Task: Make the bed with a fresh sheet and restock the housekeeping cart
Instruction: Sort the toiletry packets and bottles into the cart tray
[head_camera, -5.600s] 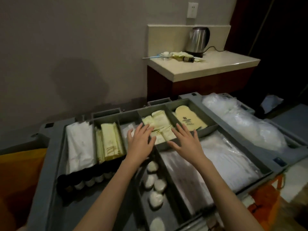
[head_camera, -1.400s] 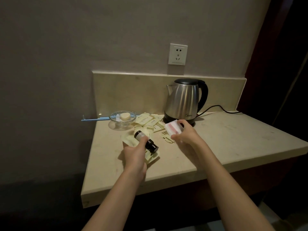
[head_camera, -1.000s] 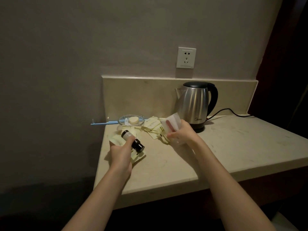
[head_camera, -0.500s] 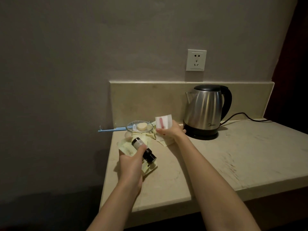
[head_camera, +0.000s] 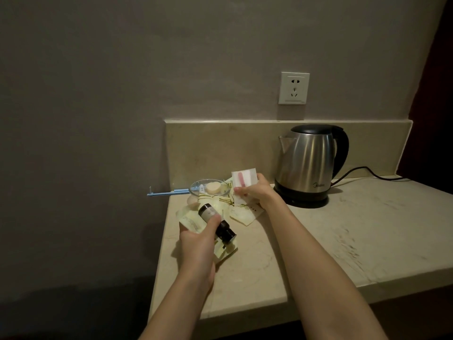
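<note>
Left hand (head_camera: 196,244) grips bottle (head_camera: 215,220); right hand (head_camera: 257,192) pinches packet (head_camera: 244,179).

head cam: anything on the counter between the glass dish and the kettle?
Yes: the right hand holding a white packet, with yellow sachets under it. Between hand and kettle the counter is bare. The dish sits left.

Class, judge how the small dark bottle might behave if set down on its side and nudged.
The small dark bottle looks round-bodied, so it would probably roll across the smooth counter. It seems light, since the left hand holds it easily.
</note>
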Demonstrator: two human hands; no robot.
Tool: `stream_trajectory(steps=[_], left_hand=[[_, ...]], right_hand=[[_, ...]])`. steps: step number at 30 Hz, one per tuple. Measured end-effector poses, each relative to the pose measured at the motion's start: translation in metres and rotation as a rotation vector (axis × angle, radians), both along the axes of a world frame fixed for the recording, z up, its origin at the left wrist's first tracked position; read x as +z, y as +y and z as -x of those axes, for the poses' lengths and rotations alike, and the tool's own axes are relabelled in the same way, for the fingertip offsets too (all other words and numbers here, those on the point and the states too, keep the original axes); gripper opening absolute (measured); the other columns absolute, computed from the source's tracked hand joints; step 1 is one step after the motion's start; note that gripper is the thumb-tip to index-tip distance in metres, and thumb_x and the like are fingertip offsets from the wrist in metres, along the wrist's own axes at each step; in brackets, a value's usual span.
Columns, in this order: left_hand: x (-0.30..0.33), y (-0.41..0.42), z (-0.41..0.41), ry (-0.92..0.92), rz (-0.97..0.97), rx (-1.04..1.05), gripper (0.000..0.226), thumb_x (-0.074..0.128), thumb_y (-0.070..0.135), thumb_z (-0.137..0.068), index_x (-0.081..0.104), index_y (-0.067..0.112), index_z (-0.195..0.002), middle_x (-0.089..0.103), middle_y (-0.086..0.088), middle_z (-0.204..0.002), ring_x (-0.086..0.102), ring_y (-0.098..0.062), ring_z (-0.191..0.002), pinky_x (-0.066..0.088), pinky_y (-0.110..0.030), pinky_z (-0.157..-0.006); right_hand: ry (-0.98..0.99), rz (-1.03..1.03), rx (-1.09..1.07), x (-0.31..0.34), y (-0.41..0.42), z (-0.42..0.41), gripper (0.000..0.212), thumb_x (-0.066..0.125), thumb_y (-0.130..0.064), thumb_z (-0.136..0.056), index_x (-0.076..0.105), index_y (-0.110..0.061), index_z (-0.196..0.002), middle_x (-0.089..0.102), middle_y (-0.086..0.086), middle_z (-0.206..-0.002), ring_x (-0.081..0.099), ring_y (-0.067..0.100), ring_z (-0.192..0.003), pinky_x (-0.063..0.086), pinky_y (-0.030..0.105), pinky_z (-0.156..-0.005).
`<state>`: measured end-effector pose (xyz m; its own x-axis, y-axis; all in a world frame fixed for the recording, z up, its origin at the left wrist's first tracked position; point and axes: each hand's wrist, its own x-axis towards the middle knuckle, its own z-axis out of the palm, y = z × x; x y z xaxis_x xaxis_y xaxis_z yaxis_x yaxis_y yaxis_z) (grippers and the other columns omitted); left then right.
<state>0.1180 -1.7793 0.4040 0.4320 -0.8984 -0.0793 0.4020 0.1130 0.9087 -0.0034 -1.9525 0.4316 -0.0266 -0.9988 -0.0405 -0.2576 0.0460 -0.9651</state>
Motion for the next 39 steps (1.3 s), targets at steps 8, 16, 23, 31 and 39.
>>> stream_trajectory(steps=[8, 16, 23, 31, 39], left_hand=[[0.004, 0.005, 0.000, 0.077, 0.032, -0.008, 0.021, 0.070, 0.013, -0.083, 0.053, 0.025, -0.082, 0.063, 0.002, -0.086, 0.059, -0.011, -0.080, 0.042, -0.027, -0.062], [0.005, 0.017, -0.004, 0.122, -0.063, -0.042, 0.020, 0.071, 0.014, -0.082, 0.057, 0.022, -0.092, 0.067, -0.004, -0.092, 0.066, -0.022, -0.086, 0.054, -0.043, -0.077], [0.013, 0.046, -0.013, 0.165, -0.103, -0.081, 0.028, 0.070, 0.012, -0.082, 0.058, 0.013, -0.107, 0.068, -0.012, -0.097, 0.068, -0.030, -0.087, 0.055, -0.049, -0.081], [0.031, 0.083, -0.025, 0.229, -0.065, -0.114, 0.045, 0.069, 0.009, -0.083, 0.053, 0.007, -0.125, 0.066, -0.019, -0.111, 0.066, -0.036, -0.097, 0.051, -0.056, -0.088], [0.057, 0.139, -0.077, 0.261, 0.008, -0.148, 0.043, 0.066, 0.006, -0.085, 0.052, 0.006, -0.126, 0.067, -0.019, -0.111, 0.067, -0.033, -0.096, 0.053, -0.052, -0.086]], right_hand=[[-0.010, 0.054, -0.019, -0.002, 0.007, -0.005, 0.074, 0.076, -0.006, -0.076, 0.032, -0.016, -0.134, 0.050, 0.007, -0.128, 0.055, 0.028, -0.110, 0.050, 0.045, -0.094], [0.032, 0.173, -0.075, 0.028, 0.042, 0.029, 0.059, 0.075, -0.004, -0.076, 0.037, -0.020, -0.119, 0.049, 0.002, -0.113, 0.055, 0.024, -0.102, 0.052, 0.042, -0.086], [0.008, 0.324, -0.055, 0.070, 0.076, 0.043, 0.057, 0.074, -0.008, -0.077, 0.038, -0.021, -0.119, 0.052, 0.001, -0.108, 0.058, 0.019, -0.091, 0.051, 0.033, -0.070], [-0.102, 0.410, -0.015, 0.106, 0.119, 0.032, 0.059, 0.074, -0.002, -0.076, 0.040, -0.017, -0.121, 0.052, 0.000, -0.108, 0.056, 0.018, -0.097, 0.054, 0.031, -0.067], [-0.051, 0.290, 0.203, 0.125, 0.226, -0.019, 0.059, 0.075, -0.007, -0.075, 0.043, -0.018, -0.123, 0.054, 0.003, -0.111, 0.059, 0.023, -0.100, 0.056, 0.035, -0.073]])
